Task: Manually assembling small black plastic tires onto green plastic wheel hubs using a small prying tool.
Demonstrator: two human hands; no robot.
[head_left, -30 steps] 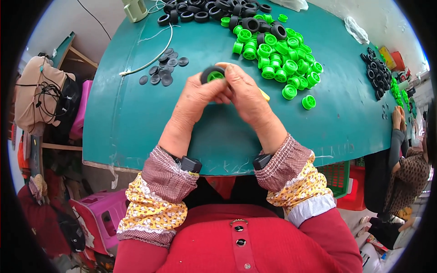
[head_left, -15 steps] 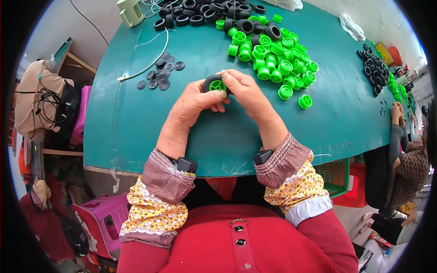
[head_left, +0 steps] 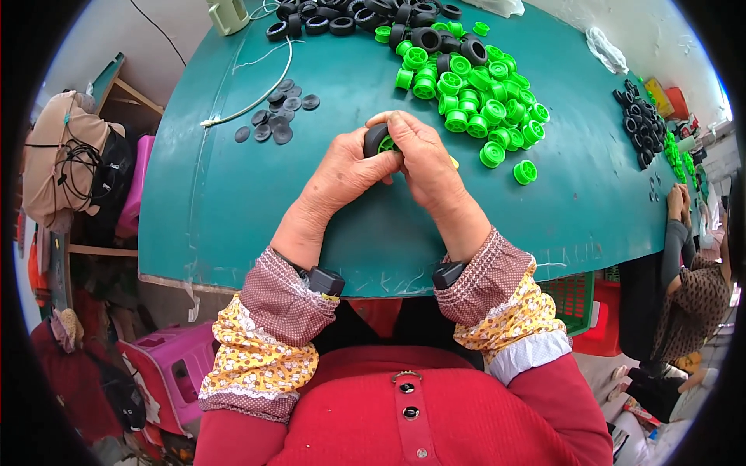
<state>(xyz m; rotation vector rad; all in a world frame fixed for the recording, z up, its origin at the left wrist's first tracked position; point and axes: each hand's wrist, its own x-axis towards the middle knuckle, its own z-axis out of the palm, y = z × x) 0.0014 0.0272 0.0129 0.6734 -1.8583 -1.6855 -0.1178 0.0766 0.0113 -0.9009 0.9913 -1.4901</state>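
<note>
black tyre, green hub inside, at my twelve o'clock; just turned, hub face now mostly hidden, so i can't judge its seating; left hand and right hand fingers curled closed round it.

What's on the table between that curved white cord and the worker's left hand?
A loose cluster of flat black discs lies between the cord and the left hand, as the head view shows.
</note>
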